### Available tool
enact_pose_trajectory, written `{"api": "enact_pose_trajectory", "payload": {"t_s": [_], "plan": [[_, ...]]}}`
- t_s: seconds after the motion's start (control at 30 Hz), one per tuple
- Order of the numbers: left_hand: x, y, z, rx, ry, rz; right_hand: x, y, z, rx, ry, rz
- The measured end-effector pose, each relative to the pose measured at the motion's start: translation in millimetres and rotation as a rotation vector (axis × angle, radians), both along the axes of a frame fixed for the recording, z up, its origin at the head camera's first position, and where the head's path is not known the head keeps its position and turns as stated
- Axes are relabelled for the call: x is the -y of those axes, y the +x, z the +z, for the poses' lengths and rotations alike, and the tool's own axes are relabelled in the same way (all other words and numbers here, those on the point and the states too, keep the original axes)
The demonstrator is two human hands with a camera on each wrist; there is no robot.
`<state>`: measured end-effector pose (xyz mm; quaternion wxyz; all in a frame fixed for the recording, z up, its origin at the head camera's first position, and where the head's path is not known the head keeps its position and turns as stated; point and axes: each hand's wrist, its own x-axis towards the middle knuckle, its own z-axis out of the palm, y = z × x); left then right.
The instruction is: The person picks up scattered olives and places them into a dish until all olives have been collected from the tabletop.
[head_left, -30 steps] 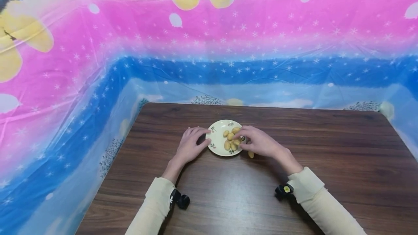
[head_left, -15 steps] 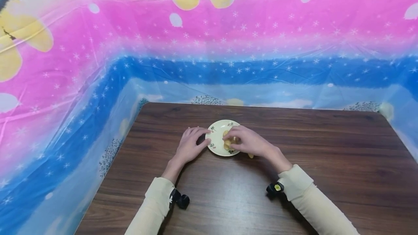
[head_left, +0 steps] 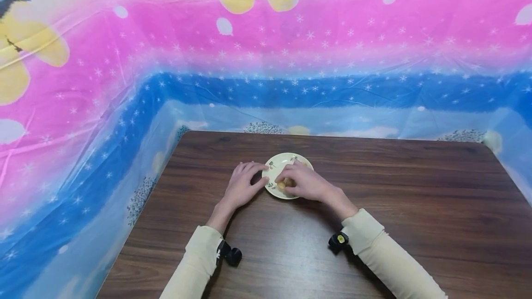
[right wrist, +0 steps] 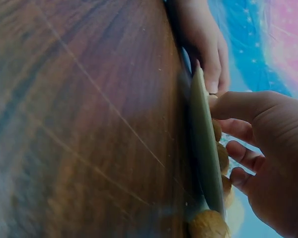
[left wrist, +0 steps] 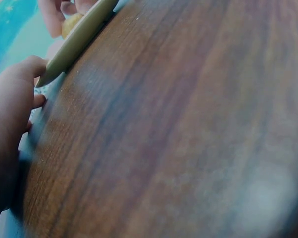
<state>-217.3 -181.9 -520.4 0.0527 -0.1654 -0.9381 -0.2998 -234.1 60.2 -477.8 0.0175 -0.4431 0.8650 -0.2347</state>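
Though its hold is unclear, the right hand (head_left: pixel 306 182) moved left.

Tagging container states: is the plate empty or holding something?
Not empty: tan oval pieces sit on the plate, seen in the right wrist view. How many, cannot tell; the right hand covers part of it.

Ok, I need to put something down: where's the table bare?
The table is bare right of the right sleeve, between it and the left sleeve on the near side of the plate, and in a strip from plate to back edge. It's crowded at the plate: left hand at its rim, right hand over tan lumps.
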Motion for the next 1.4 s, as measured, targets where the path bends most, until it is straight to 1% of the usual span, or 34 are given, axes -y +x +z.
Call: {"api": "enact_pose_trajectory", "payload": {"t_s": [0.1,0.2,0.4,0.67,0.9,1.03,1.3,1.4], "plan": [[-0.8,-0.2,0.3,0.002,-0.003,0.002,2.2,0.9,-0.9,-0.012,0.025,-0.013],[-1.3,-0.3,0.5,0.004,-0.008,0.004,3.3,2.6,-0.5,-0.026,0.029,-0.021],[0.0,-0.2,0.5,0.008,-0.013,0.008,-1.5,6.9,2.7,-0.008,0.009,-0.023],[0.8,-0.6,-0.7,0.010,-0.001,0.006,-26.2,14.0,6.1,-0.025,-0.045,-0.056],[-0.3,0.0,0.5,0.018,-0.004,0.002,-52.5,19.2,8.5,0.035,-0.048,-0.129],[0.2,0.6,0.1,0.020,-0.001,0.001,-62.6,20.7,6.8,0.060,-0.039,-0.152],[-0.3,0.3,1.1,0.013,-0.009,-0.002,-81.9,22.1,1.5,0.042,-0.035,-0.184],[0.3,1.1,1.7,0.010,-0.007,-0.002,-87.8,21.5,-0.4,0.050,-0.035,-0.200]]}}
